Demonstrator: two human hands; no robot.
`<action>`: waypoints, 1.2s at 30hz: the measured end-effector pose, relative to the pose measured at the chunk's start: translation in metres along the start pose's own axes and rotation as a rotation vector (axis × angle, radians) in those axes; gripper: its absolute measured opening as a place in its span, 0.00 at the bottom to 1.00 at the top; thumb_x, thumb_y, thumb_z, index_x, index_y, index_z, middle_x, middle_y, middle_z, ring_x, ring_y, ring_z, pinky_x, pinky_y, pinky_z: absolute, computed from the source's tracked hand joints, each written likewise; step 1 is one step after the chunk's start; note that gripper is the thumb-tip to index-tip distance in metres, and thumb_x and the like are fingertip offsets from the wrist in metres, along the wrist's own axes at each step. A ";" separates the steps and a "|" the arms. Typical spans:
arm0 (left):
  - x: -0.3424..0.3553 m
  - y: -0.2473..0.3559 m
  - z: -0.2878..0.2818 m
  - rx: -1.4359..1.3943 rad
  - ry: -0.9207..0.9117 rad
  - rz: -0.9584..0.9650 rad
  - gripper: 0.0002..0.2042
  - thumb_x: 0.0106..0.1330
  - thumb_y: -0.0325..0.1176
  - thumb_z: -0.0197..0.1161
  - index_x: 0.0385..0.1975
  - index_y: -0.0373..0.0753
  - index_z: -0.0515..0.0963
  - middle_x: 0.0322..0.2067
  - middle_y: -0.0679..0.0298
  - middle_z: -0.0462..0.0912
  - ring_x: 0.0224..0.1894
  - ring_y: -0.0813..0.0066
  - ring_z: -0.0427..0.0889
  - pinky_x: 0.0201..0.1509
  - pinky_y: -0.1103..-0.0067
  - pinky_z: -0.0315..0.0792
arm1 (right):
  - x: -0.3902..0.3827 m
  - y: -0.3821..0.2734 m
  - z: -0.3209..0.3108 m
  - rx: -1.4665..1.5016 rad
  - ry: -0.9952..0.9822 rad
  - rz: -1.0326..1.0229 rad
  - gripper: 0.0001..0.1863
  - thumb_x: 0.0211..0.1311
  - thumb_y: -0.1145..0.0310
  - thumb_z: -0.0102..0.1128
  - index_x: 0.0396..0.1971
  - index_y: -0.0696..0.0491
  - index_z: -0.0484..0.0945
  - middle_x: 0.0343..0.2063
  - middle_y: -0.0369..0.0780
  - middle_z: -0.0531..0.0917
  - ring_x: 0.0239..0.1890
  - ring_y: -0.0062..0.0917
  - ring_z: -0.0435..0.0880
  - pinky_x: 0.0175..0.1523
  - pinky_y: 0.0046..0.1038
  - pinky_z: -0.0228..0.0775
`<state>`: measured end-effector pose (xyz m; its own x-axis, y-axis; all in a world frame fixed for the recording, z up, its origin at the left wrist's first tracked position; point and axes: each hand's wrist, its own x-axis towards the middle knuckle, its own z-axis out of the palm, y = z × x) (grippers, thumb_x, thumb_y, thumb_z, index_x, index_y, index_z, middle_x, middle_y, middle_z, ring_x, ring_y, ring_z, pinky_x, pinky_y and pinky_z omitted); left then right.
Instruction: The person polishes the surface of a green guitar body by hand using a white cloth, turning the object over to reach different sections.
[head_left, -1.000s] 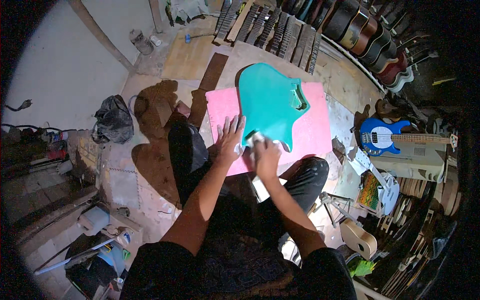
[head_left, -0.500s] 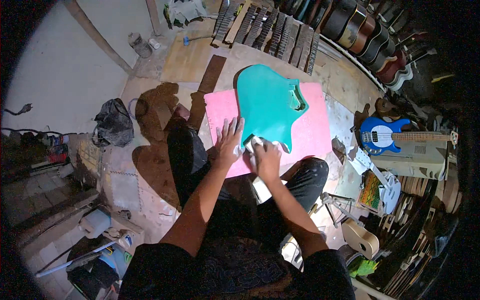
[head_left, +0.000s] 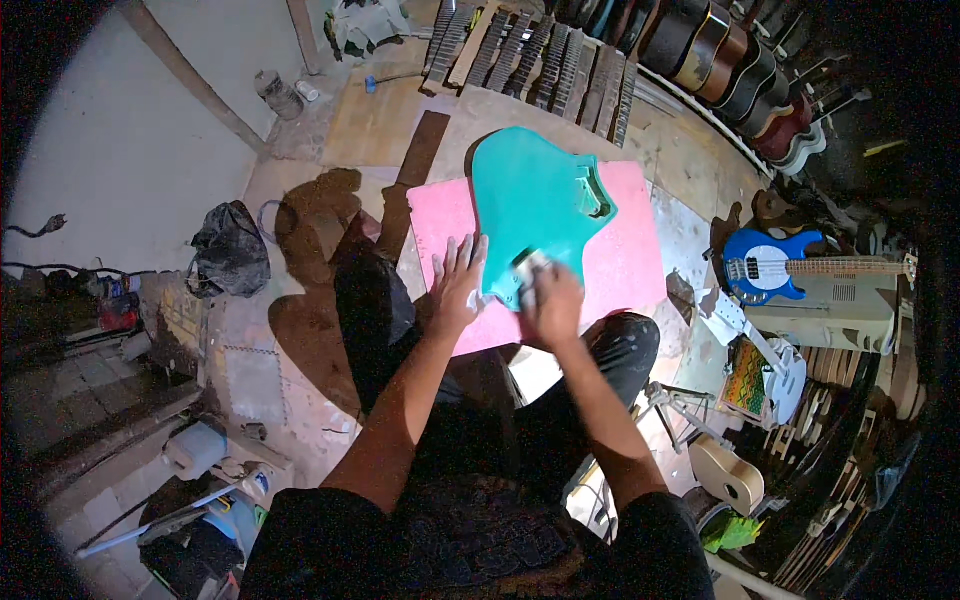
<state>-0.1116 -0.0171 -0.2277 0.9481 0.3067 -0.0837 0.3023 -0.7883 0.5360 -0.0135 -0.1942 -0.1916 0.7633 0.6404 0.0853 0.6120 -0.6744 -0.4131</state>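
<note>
A teal-green guitar body [head_left: 525, 200] lies flat on a pink sheet [head_left: 635, 245] in front of my legs, with a cut-out cavity at its right side. My left hand [head_left: 458, 283] is open, its whitish-dusted fingers stretched out along the body's lower left edge. In my right hand [head_left: 553, 303], blurred by motion, is a small pale sanding block [head_left: 530, 262] with a dark edge. The block is against the body's lower face. Fingers and palm hide part of it.
Several fretted necks [head_left: 545, 62] lie in a row at the far side. At the right are a blue bass guitar [head_left: 768, 267] and a small acoustic guitar body [head_left: 727, 475]. A black plastic bag [head_left: 230, 248] sits at the left. More guitars [head_left: 715, 60] line the far right.
My right hand has slid the sanding block up and to the right from the guitar body's lower left corner. My left hand has stayed in place.
</note>
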 end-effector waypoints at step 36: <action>-0.005 0.037 -0.011 0.164 -0.079 0.194 0.45 0.49 0.36 0.70 0.72 0.64 0.61 0.76 0.46 0.42 0.76 0.34 0.41 0.73 0.38 0.45 | 0.015 0.077 -0.023 0.322 0.308 0.262 0.24 0.62 0.72 0.66 0.56 0.62 0.72 0.49 0.50 0.81 0.50 0.36 0.80 0.55 0.32 0.72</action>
<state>-0.1060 -0.0419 -0.1977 0.9927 0.1035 -0.0614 0.1196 -0.9064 0.4052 0.0499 -0.2447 -0.2012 0.9377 0.2945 0.1842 0.3341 -0.6194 -0.7104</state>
